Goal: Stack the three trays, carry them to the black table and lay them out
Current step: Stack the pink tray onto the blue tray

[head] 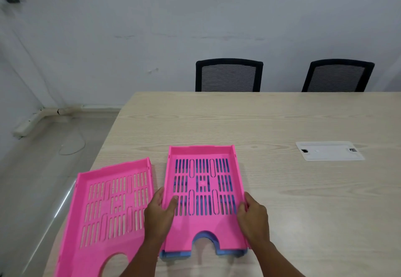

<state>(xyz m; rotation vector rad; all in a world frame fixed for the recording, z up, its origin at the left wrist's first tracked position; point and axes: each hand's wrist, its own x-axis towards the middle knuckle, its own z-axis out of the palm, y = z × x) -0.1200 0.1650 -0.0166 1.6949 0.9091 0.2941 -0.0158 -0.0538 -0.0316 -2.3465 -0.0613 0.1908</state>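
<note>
A pink slotted tray [204,229] sits nested on top of a blue tray [227,251], whose front edge and blue slots show beneath it, on the light wooden table [260,120]. My left hand [160,213] grips the pink tray's left side wall, thumb inside on the slots. My right hand [253,218] holds its right side wall. A second pink tray [112,203] lies flat and slightly turned at the table's left edge, just left of my left forearm.
A white cable-port plate [328,150] is set into the table at the right. Two black mesh chairs [229,76] [337,77] stand at the far edge against the wall. The floor [43,157] drops off left of the table.
</note>
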